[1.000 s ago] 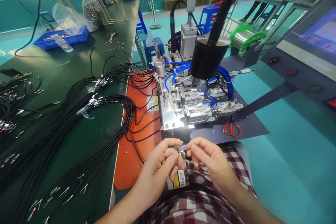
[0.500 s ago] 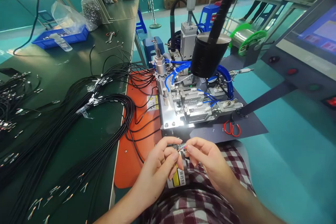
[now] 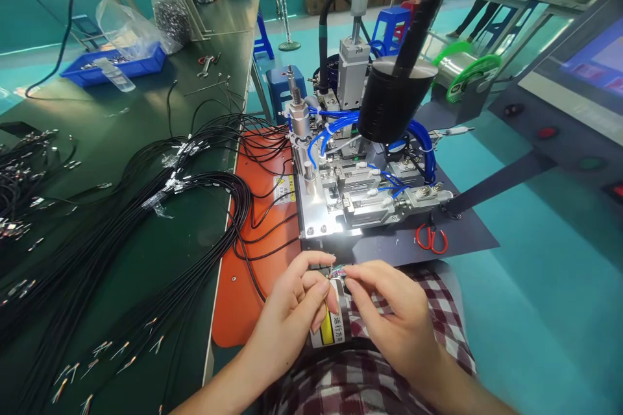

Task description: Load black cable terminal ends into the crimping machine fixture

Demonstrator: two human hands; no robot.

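**Wires (image 3: 337,271) lie crosswise between the two hands**

The wires are in front of the person's body, just beyond the near edge of the machine (image 3: 367,204) and above a yellow-and-white label (image 3: 338,324). Their long axis runs sideways, nearly level, from the left hand (image 3: 302,301) towards the right hand (image 3: 394,314), the coloured ends pointing right. One thin, pale strand stands up close to the left index finger. They are too small and blurred to count.

The left hand is closed on the wires, thumb pressed against curled fingers, its index finger arched over them. The right hand has thumb and index finger close together at the wires' right end; whether they pinch or only touch, I cannot tell.

Left of the hands is an orange board (image 3: 243,298), with black cables (image 3: 241,198) looping over it from the green table (image 3: 146,110). Beyond the right hand, red-handled scissors (image 3: 431,240) lie on the machine's dark base, handles towards the person.
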